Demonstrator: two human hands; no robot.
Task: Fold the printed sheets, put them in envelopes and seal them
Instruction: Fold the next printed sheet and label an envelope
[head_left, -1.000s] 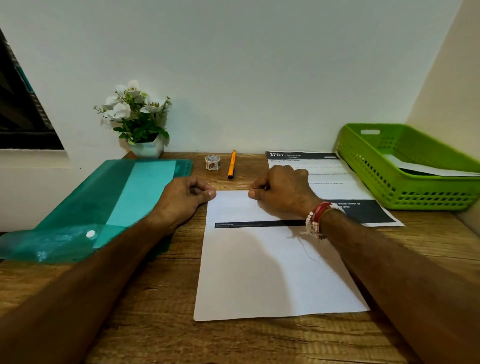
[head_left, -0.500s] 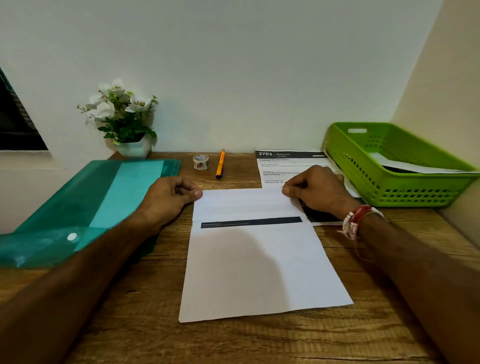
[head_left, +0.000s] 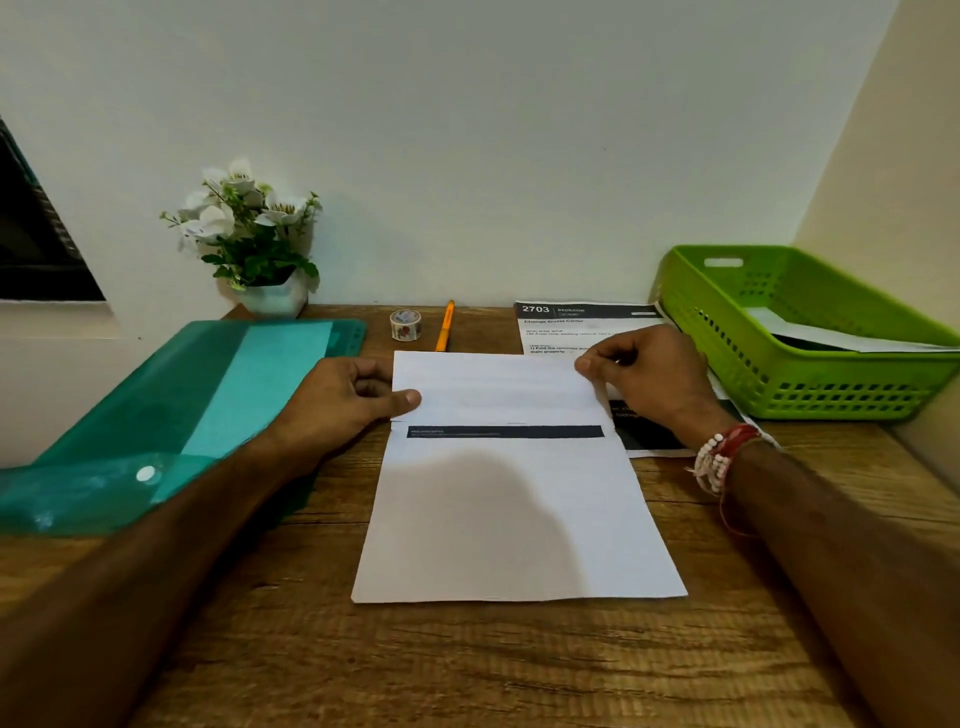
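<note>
Holding sheet (head_left: 519, 519) flat on counter (head_left: 467, 670), pinching folded-down top flap's left edge with curled fingers of left hand (head_left: 332, 405), pinching right edge with curled fingers of right hand (head_left: 654, 382)

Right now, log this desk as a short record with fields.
sheet: on the desk, top flap folded down
left grip: pinches flap's left edge
right grip: pinches flap's right end
second sheet: printed, partly under right grip
basket: green, far right, paper inside
folder: teal, left
tape, pen: behind the sheet
</note>
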